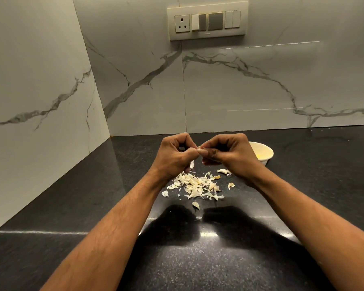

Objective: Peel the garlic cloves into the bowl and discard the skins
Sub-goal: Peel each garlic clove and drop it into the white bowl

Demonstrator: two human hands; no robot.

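both hands are meeting above the black speckled stone bench (pixel 198 259), the left hand (pixel 174 156) and right hand (pixel 229 156) pinching a small pale garlic clove (pixel 200 150) together. papery white skins (pixel 194 185) are lying below; the cream round bowl (pixel 262 153) is sitting just behind the right hand.

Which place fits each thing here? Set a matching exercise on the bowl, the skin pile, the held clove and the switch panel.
Things:
1. bowl
2. skin pile
3. garlic clove
4. switch panel

Places:
A. on the marble wall
B. pinched between left hand and right hand
C. on the counter, behind the right hand
D. on the counter, below both hands

Pairs: 1-C, 2-D, 3-B, 4-A
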